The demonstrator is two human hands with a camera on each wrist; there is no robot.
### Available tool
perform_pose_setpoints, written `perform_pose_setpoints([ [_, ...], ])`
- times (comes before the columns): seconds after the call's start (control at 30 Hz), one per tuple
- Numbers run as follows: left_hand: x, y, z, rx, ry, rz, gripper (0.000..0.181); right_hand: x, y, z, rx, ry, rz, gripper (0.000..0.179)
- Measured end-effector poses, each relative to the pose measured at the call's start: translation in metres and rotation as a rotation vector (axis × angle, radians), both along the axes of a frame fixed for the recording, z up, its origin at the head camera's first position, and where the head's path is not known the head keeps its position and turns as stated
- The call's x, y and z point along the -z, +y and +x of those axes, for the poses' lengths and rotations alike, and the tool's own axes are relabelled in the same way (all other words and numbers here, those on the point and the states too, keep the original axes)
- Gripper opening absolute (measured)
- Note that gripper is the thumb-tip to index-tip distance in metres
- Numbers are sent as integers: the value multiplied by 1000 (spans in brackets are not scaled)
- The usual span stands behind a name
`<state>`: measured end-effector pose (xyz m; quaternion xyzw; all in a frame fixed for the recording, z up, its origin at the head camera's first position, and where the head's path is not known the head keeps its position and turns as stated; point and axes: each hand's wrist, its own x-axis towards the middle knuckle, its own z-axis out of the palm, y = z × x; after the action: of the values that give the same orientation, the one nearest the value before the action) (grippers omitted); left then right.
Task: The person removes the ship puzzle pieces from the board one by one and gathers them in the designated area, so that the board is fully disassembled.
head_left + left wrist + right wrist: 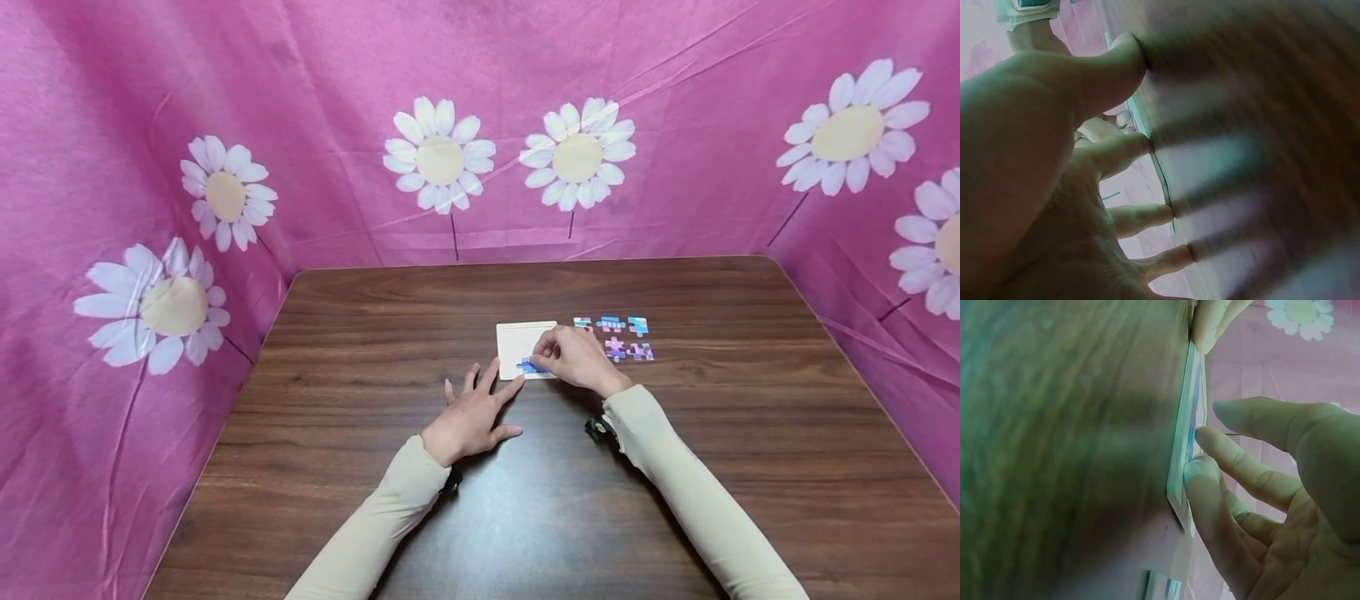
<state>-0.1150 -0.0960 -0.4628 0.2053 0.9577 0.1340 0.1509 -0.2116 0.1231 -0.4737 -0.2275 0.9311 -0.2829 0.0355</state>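
Note:
A small white puzzle tray [513, 340] lies flat on the table, with blue puzzle pieces [522, 367] along its near side. My left hand [470, 417] is spread out, fingertips at the tray's left and near edges. Over the right part of the tray, my right hand [581, 360] touches the blue pieces with its fingertips. In the right wrist view, two fingers [1200, 487] press down inside the tray's rim, and the thumb [1254, 419] stays apart from them. The right hand hides part of the tray in the head view.
Several loose puzzle pieces [611, 324] in blue, pink and purple lie in rows just right of the tray. The brown wooden table [360, 333] is enclosed by a pink curtain [337, 125] with white flowers.

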Motion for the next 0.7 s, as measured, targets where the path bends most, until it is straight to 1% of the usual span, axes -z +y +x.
perform_pose_setpoints([
  [0.27, -1, -2, 0, -8, 10, 11, 75, 0, 0, -3, -16, 0, -5, 9],
  [0.57, 0, -1, 0, -1, -11, 2, 74, 2, 1, 0, -5, -4, -14, 12],
  [0.7, 0, -2, 0, -7, -10, 0, 74, 2, 1, -1, -19, -6, -30, 13],
])
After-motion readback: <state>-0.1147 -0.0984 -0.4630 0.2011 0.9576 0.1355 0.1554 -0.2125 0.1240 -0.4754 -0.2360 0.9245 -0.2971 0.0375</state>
